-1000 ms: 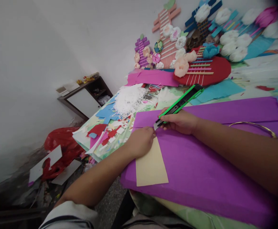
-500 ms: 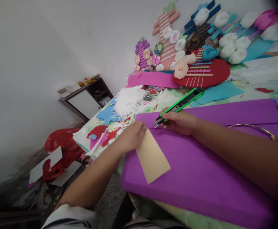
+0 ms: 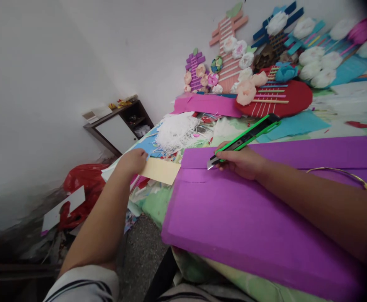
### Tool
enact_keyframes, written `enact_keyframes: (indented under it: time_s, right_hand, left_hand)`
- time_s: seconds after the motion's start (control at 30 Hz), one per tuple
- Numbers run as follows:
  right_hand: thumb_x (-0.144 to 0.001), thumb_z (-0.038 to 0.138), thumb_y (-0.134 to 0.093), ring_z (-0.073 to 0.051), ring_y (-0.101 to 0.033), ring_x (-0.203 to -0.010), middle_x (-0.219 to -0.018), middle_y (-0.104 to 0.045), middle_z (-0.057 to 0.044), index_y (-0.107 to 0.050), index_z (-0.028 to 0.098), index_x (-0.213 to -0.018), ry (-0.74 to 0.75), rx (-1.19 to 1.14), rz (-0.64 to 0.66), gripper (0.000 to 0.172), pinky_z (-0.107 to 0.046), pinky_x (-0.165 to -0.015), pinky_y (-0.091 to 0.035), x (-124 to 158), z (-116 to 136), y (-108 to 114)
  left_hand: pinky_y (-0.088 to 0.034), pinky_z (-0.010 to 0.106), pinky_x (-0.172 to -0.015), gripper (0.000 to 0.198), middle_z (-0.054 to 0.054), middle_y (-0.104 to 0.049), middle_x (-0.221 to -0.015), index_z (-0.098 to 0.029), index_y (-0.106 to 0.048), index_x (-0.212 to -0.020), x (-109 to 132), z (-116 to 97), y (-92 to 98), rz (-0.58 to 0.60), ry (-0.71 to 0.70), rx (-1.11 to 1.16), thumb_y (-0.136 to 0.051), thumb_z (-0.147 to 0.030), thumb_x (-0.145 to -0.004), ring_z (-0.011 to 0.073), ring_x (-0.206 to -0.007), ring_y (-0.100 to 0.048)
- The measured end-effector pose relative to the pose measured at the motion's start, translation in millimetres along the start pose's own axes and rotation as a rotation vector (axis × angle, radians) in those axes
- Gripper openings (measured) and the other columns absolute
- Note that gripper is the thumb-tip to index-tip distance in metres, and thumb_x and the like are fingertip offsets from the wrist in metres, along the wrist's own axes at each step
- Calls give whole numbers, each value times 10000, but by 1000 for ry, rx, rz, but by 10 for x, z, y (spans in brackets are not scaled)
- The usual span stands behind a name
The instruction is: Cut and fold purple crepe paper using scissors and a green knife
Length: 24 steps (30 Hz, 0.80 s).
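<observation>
My right hand is closed around a green and black box cutter, its blade out and pointing down-left just above the purple sheet. A short slit or crease shows in the purple surface near the blade. Off the sheet's left edge, my left hand pinches one end of a cream card strip. The strip's far end reaches the purple sheet's corner.
A heap of white string and coloured paper scraps lie beyond my left hand. Decorated paper guitars, one with a red body, lean at the back wall. A low cabinet and a red plastic bag are at left.
My left hand has carried the cream card strip leftward off the purple sheet, turning it nearly level. The right hand keeps the box cutter at about the same spot.
</observation>
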State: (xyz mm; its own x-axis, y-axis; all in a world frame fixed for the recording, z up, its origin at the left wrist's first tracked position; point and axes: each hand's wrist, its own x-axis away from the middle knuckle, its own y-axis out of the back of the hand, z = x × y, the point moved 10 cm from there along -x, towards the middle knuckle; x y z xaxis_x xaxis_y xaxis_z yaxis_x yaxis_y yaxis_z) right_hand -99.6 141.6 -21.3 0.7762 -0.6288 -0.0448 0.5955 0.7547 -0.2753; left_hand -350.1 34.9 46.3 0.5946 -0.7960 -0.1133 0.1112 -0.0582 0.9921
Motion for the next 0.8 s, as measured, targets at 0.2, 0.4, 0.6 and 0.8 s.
enact_keyframes:
  time_s: [0.2, 0.4, 0.6, 0.8]
  right_hand:
    - [-616, 141, -606, -105, -511, -423, -525, -575, 6, -560, 192, -811, 70, 439, -166, 207, -238, -420, -427, 65, 212, -67]
    - [-637, 185, -586, -131, -522, -462, -521, -571, -25, -563, 187, -607, 163, 664, -251, 38, -261, -422, -412, 146, 476, -155]
    - [-606, 258, -621, -139, -500, -421, -460, -544, -43, -534, 170, -530, -18, 849, -387, 146, -263, -395, -368, 278, 381, -175]
    - [-626, 341, -596, -98, -462, -456, -503, -518, 19, -510, 187, -671, 35, 813, -464, 182, -231, -441, -363, 357, 246, -258]
  left_hand:
    - [-397, 320, -789, 286, 84, -585, -917, -170, -580, -934, 743, -970, 10, -80, -519, 24, -334, -276, -833, 200, -871, -527]
    - [-400, 380, -799, 358, 111, -570, -881, -122, -589, -931, 1641, -1680, -222, -37, -1074, 113, -400, -400, -807, 227, -857, -504]
    - [-389, 388, -835, 345, 111, -572, -954, -113, -591, -923, 1610, -1611, -251, -82, -1108, 181, -392, -374, -817, 236, -902, -494]
    - [-376, 410, -870, 342, 123, -570, -984, -109, -582, -936, 1613, -1597, -226, -85, -1101, 246, -401, -372, -813, 252, -963, -477]
